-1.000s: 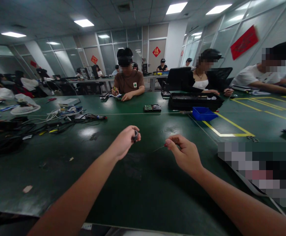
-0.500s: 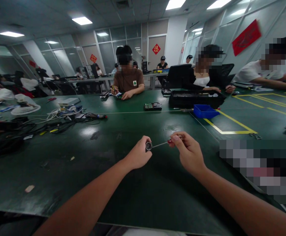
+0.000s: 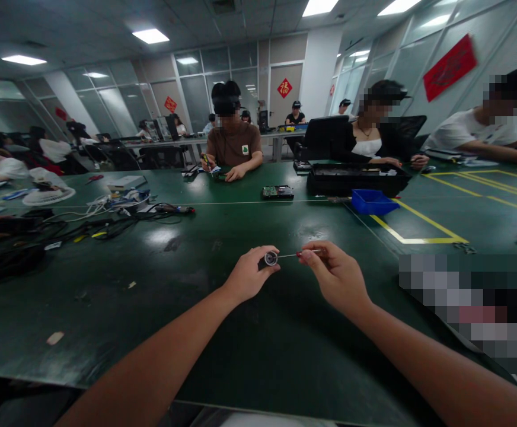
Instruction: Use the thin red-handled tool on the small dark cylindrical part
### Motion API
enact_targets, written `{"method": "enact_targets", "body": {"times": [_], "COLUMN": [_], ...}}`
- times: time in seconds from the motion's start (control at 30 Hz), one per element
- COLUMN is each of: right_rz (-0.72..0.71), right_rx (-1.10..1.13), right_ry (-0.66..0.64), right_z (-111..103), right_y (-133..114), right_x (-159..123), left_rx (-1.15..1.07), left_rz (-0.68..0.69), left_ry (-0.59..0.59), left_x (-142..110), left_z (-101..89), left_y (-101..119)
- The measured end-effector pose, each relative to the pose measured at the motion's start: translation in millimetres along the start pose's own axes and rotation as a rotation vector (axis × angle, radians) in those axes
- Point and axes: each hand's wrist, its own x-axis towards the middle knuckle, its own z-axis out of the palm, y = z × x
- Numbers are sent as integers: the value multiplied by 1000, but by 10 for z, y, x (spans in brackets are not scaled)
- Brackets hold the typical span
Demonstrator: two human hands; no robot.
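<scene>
Near the middle of the view, my left hand (image 3: 252,273) is closed around a small round metal part (image 3: 271,258), a ring-like piece with a hollow, darker inside facing me. My right hand (image 3: 336,270) grips a screwdriver (image 3: 289,255) by its reddish, see-through handle. The thin metal shaft points left, and its tip reaches the rim of the round part; whether it goes inside I cannot tell. Both hands are held above the green table (image 3: 258,367).
A hard drive (image 3: 277,192) lies ahead, with a blue bin (image 3: 374,203) and a black tray (image 3: 356,179) to its right. Tangled cables (image 3: 120,216) spread at left. A co-worker (image 3: 234,145) sits opposite; others sit at right. A pixelated area covers the near right.
The screwdriver has swung from slanted to nearly level, and my right hand has come slightly left. My left hand has raised the round part a little and turned it.
</scene>
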Motion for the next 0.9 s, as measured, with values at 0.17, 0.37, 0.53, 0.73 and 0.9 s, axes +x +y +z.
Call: {"method": "enact_targets", "body": {"times": [0.17, 0.37, 0.53, 0.73, 0.9], "right_rz": [16, -89, -30, -6, 123], "right_rx": [-126, -39, -42, -3, 189], "right_ry": [34, -74, -58, 19, 34], "right_z": [-36, -48, -34, -8, 15], "right_y": [-81, -86, -78, -23, -9], "right_x": [16, -20, -30, -26, 19], "left_rx": [35, 26, 42, 78, 86], "left_rz": [-57, -45, -37, -11, -14], "left_ry": [19, 7, -26, -37, -36], "left_x": [9, -1, -7, -4, -5], "left_z": [-17, -30, -13, -30, -49], "left_y": [2, 4, 6, 27, 21]}}
